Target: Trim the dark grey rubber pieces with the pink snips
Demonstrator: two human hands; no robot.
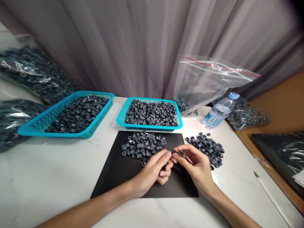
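Over the black mat (114, 171), my two hands meet at the fingertips. My left hand (154, 171) is closed, with thumb and index finger pinching a small dark grey plastic ring (173, 153); its other fingers are curled in, and what lies under them is mostly hidden. My right hand (196, 160) is closed around a slim pointed tool (186, 156) with a pinkish handle, its exact kind unclear. The right fingertips also touch the ring. Behind my left hand lies a pile of grey plastic rings (140, 146); another pile of rings (209, 147) sits right of the mat.
Two blue baskets (149, 128) (95, 128) full of similar rings stand behind. A water bottle (219, 112) and an upright zip bag (199, 82) are at the back right. Filled bags (35, 76) crowd the left. A white pointed strip (270, 196) lies at right.
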